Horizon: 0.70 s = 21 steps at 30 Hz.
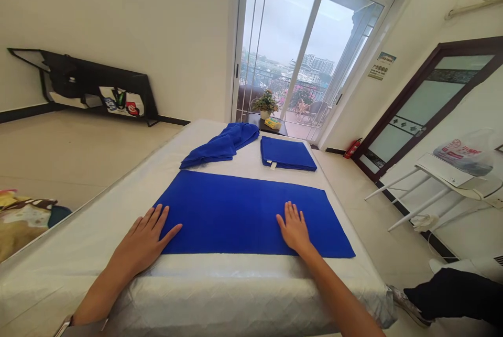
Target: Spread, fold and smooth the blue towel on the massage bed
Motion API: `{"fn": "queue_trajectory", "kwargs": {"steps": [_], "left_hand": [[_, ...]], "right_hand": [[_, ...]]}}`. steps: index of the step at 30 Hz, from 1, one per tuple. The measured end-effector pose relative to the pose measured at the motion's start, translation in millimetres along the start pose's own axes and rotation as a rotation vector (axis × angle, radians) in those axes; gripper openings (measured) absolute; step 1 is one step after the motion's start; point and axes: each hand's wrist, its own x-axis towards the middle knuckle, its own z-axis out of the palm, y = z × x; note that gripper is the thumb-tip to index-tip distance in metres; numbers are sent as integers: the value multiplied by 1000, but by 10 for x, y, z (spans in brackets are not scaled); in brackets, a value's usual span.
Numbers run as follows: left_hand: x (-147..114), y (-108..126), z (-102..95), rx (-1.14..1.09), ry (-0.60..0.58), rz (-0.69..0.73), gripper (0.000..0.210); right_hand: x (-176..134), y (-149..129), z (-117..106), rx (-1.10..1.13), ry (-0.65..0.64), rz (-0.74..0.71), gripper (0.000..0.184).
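The near cloth [236, 216] lies flat on the bed [236, 274], long axis running left to right across the person's front. Left hand [147, 235]: palm down, overlapping the cloth's left end. Right hand [293, 227]: palm down, inboard of its right end. Both touch it, fingers extended; I see nothing grasped.

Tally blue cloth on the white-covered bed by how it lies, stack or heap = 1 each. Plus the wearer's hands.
Flat-spread cloth: 1
Folded stack: 1
Rumpled heap: 1
Hands: 2 (left hand, right hand)
Total: 5
Pieces inside the stack and heap can't be counted from this view.
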Motion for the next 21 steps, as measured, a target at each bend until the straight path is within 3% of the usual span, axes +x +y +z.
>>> {"fn": "queue_trajectory", "kwargs": {"steps": [4, 7, 10, 13, 16, 19, 21], "left_hand": [[2, -19, 10, -1, 13, 28, 86], [-14, -82, 11, 22, 1, 103, 80], [-17, -194, 7, 62, -29, 172, 75], [56, -186, -57, 99, -59, 193, 74], [233, 204, -209, 90, -59, 224, 79], [451, 993, -360, 8, -102, 272, 85], [585, 1574, -392, -73, -190, 433, 82]], "right_hand": [[-44, 862, -73, -52, 42, 251, 77], [-87, 1332, -78, -58, 73, 366, 77], [-100, 1496, -35, -44, 105, 368, 78], [-92, 1476, -1, -36, 118, 369, 80], [-90, 1435, -11, -30, 110, 375, 80], [-103, 1424, -38, -17, 104, 377, 79], [-111, 1424, -50, -13, 105, 377, 79]]}}
